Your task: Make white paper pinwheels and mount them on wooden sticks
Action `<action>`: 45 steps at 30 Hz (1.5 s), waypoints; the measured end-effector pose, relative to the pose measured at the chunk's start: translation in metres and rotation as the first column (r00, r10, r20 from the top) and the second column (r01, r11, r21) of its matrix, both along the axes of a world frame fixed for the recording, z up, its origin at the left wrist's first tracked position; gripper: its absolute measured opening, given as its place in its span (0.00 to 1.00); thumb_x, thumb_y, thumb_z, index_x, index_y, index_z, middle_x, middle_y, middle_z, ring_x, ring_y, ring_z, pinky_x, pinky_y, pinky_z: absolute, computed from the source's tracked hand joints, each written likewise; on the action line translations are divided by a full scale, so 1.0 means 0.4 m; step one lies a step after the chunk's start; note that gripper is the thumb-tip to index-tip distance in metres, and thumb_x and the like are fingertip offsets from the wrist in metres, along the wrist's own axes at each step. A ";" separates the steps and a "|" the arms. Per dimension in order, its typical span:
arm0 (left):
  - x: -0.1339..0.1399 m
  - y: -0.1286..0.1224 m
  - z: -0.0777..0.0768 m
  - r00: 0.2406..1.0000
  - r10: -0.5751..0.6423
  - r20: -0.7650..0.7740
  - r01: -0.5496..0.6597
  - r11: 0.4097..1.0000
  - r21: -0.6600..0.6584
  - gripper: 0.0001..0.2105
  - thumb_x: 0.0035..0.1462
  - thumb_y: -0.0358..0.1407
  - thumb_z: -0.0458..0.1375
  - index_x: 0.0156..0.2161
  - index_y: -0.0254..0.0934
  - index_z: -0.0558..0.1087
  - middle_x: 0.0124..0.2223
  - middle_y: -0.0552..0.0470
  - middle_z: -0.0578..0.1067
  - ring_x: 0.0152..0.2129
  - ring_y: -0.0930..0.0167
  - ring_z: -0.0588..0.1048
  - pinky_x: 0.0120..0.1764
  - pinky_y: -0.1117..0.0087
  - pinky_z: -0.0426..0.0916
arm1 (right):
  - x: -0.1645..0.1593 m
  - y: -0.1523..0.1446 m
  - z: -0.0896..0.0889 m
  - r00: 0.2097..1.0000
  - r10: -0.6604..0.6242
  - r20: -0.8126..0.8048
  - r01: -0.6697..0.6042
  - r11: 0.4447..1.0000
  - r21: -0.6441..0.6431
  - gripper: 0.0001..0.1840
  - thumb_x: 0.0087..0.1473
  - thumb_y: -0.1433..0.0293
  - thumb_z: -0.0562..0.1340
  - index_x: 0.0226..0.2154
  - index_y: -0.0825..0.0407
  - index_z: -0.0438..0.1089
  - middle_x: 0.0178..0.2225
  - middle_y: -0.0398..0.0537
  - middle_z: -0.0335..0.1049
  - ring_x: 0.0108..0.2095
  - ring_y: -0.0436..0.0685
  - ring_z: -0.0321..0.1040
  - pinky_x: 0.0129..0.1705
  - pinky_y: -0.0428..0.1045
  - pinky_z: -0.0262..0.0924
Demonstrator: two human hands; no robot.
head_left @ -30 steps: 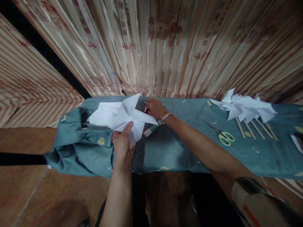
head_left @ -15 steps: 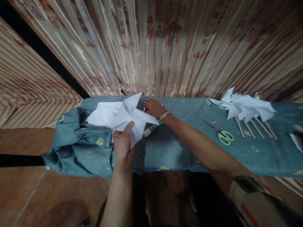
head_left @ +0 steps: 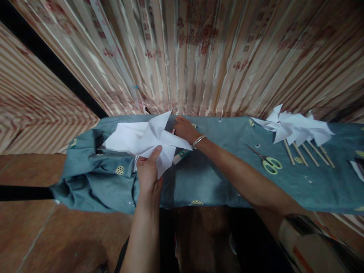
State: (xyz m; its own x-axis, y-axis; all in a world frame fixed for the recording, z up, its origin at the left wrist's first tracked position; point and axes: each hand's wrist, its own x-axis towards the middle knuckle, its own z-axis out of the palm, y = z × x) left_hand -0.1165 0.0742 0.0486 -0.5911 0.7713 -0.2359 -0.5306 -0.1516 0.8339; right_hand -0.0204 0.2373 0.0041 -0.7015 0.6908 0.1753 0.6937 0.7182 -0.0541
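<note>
Two hands: the left hand [head_left: 148, 171] pinches a white pinwheel [head_left: 166, 141] over the left part of the table [head_left: 201, 184]; the right hand [head_left: 186, 129] is near a green-and-white tube [head_left: 181, 155], its grip's state hidden. Scissors [head_left: 265, 160] and stick-mounted pinwheels [head_left: 297, 129] lie farther right.

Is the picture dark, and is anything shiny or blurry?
Yes, the head view is dim, darkest toward its top right corner; in the head view, the curtain and bracelet gleam; the head view shows soft shadow on the cloth; also in the head view, the sleeve looks smeary, the pinwheel bright and clearer.
</note>
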 end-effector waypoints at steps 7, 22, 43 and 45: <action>0.004 0.001 -0.002 1.000 -0.005 -0.022 0.006 1.000 0.014 0.16 0.36 0.31 0.69 0.35 0.33 0.77 0.34 0.49 0.81 0.37 0.64 0.79 0.43 0.66 0.72 | 0.002 -0.029 0.003 0.998 -0.026 -0.054 0.029 0.998 0.058 0.15 0.61 0.76 0.52 0.44 0.62 0.72 0.62 0.64 0.58 0.66 0.66 0.47 0.61 0.59 0.53; 0.016 0.008 0.002 1.000 -0.007 -0.016 0.007 1.000 0.003 0.16 0.34 0.31 0.69 0.35 0.34 0.77 0.35 0.48 0.81 0.36 0.63 0.79 0.40 0.65 0.74 | 0.216 -0.190 0.022 0.518 -0.444 -0.731 0.060 0.872 -0.487 0.12 0.56 0.62 0.58 0.27 0.52 0.68 0.44 0.54 0.74 0.41 0.57 0.70 0.46 0.54 0.64; 0.192 0.003 -0.041 0.965 -0.261 -0.013 0.259 0.962 -0.086 0.20 0.32 0.33 0.71 0.36 0.33 0.78 0.32 0.50 0.81 0.29 0.66 0.79 0.37 0.67 0.72 | 0.459 -0.347 -0.013 0.269 -0.787 -0.555 -0.129 0.542 -0.831 0.23 0.43 0.49 0.67 0.27 0.51 0.68 0.25 0.45 0.75 0.22 0.50 0.68 0.27 0.47 0.63; 0.200 0.005 -0.045 0.963 -0.268 -0.019 0.265 0.959 -0.100 0.19 0.31 0.33 0.72 0.35 0.32 0.78 0.31 0.50 0.81 0.28 0.67 0.78 0.35 0.68 0.71 | 0.476 -0.351 -0.015 0.341 -0.744 -0.575 -0.010 0.609 -0.793 0.19 0.50 0.51 0.62 0.27 0.50 0.67 0.24 0.45 0.74 0.23 0.52 0.68 0.27 0.47 0.62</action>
